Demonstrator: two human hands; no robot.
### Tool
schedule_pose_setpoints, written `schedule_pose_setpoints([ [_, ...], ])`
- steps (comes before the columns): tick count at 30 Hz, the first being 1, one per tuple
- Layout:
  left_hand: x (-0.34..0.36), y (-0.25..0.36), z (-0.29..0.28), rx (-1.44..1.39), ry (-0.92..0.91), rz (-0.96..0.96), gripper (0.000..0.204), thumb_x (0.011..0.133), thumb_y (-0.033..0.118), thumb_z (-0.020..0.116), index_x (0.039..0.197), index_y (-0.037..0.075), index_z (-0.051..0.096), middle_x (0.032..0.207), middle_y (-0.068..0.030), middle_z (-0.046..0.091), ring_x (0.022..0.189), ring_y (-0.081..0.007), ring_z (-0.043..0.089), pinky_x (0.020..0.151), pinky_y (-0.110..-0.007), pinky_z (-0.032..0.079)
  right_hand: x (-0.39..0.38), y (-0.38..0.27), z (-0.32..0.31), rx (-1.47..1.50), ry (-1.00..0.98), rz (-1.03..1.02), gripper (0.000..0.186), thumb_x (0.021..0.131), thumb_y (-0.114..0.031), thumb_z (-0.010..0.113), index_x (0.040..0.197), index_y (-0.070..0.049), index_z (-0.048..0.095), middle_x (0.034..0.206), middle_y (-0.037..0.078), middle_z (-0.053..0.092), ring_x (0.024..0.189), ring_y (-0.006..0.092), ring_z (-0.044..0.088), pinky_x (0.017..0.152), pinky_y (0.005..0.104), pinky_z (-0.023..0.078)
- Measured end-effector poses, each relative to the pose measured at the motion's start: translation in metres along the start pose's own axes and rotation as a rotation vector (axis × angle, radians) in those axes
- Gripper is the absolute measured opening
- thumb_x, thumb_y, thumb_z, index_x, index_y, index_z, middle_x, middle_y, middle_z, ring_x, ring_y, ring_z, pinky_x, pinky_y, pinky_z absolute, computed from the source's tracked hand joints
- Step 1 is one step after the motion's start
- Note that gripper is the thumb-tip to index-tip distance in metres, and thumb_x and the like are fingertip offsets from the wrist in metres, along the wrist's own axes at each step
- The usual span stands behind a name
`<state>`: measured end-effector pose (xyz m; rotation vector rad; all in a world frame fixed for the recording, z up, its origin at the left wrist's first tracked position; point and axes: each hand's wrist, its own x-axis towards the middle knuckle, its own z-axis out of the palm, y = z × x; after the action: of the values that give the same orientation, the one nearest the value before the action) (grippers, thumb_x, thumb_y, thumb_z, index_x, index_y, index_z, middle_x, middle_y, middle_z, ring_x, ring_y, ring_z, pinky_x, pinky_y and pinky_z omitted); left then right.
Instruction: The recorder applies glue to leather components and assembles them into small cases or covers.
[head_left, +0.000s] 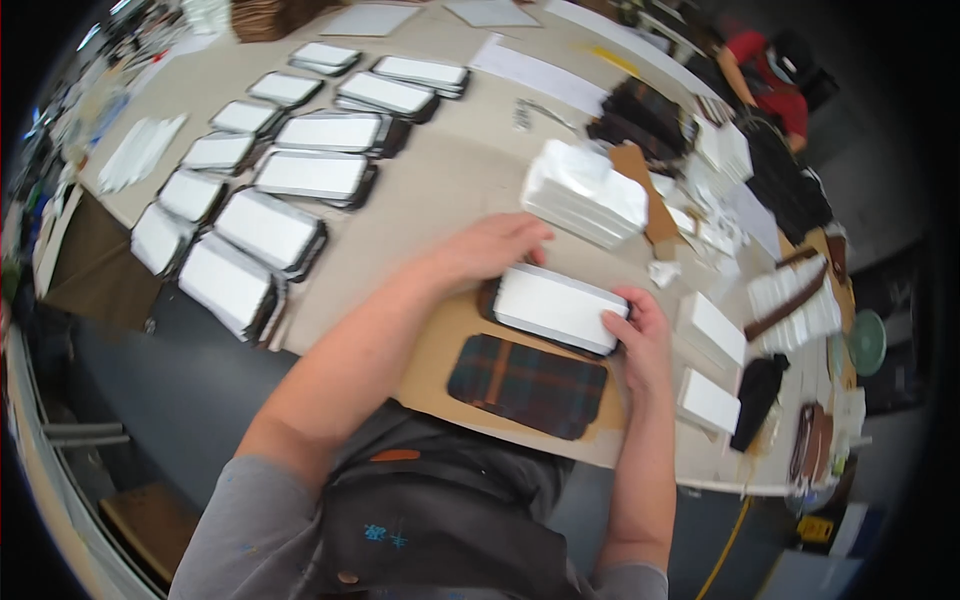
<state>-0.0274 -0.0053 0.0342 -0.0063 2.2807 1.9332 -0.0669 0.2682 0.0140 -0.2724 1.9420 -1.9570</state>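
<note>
A white rectangular panel with dark edging (560,307) lies at a slant on a brown cardboard sheet (430,365) in front of me. My right hand (642,325) grips its right end, thumb on the white face and fingers at the edge. Just past the panel's far left corner is my left hand (492,246), fingers stretched to the right and nothing visible in them. A dark plaid rectangular piece with rounded corners (528,386) lies flat on the cardboard, nearer to me. Beyond my hands stands a stack of white sheets (585,193).
Rows of dark-edged white panels (315,172) cover the table's left side. White blocks (710,400) and a black cloth (762,400) lie at right. Dark plaid material (642,118) sits farther back. A person in red (765,75) is at the far right.
</note>
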Motion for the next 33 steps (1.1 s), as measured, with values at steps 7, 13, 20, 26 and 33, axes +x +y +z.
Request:
schedule_pose_setpoints([
  [7, 0.026, -0.028, 0.021, 0.266, 0.075, 0.246, 0.046, 0.101, 0.043, 0.046, 0.099, 0.002, 0.064, 0.093, -0.0173, 0.069, 0.09, -0.0337, 0.064, 0.083, -0.043, 0.049, -0.012, 0.0, -0.031, -0.011, 0.126, -0.135, 0.053, 0.084, 0.002, 0.066, 0.134, 0.001, 0.051, 0.123, 0.01, 0.057, 0.116, 0.0207, 0.055, 0.103, 0.0335, 0.042],
  [13, 0.007, -0.012, 0.017, 0.006, 0.06, 0.08, 0.055, 0.104, 0.045, 0.038, 0.101, -0.002, 0.067, 0.078, -0.0097, 0.069, 0.057, -0.0188, 0.061, 0.064, -0.035, 0.052, 0.005, 0.001, -0.053, 0.396, 0.179, -0.162, 0.056, 0.095, -0.008, 0.059, 0.146, -0.003, 0.038, 0.136, 0.014, 0.054, 0.12, 0.0256, 0.057, 0.101, 0.0376, 0.048],
  [20, 0.014, -0.012, 0.012, -0.154, 0.026, 0.086, 0.06, 0.104, 0.047, 0.038, 0.101, -0.006, 0.066, 0.075, -0.0117, 0.067, 0.059, -0.0186, 0.063, 0.065, -0.032, 0.053, 0.006, -0.001, -0.074, 0.486, 0.149, -0.152, 0.058, 0.097, -0.008, 0.057, 0.149, -0.002, 0.033, 0.139, 0.016, 0.053, 0.126, 0.0262, 0.055, 0.106, 0.0381, 0.046],
  [26, 0.012, -0.011, 0.006, -0.376, 0.025, -0.001, 0.06, 0.105, 0.05, 0.038, 0.108, -0.004, 0.063, 0.083, -0.0102, 0.065, 0.078, -0.0191, 0.065, 0.076, -0.031, 0.051, 0.001, -0.035, -0.021, 0.541, -0.022, -0.168, 0.052, 0.096, -0.008, 0.057, 0.144, -0.002, 0.04, 0.134, 0.014, 0.057, 0.123, 0.0255, 0.057, 0.105, 0.0412, 0.046],
  [33, 0.015, -0.016, 0.005, -0.424, 0.005, 0.018, 0.061, 0.105, 0.051, 0.037, 0.106, -0.004, 0.063, 0.088, -0.0112, 0.065, 0.079, -0.0187, 0.065, 0.078, -0.032, 0.05, 0.008, -0.017, 0.002, 0.619, -0.112, -0.113, 0.049, 0.093, -0.008, 0.062, 0.14, -0.006, 0.046, 0.132, 0.01, 0.059, 0.119, 0.0219, 0.06, 0.099, 0.0372, 0.05],
])
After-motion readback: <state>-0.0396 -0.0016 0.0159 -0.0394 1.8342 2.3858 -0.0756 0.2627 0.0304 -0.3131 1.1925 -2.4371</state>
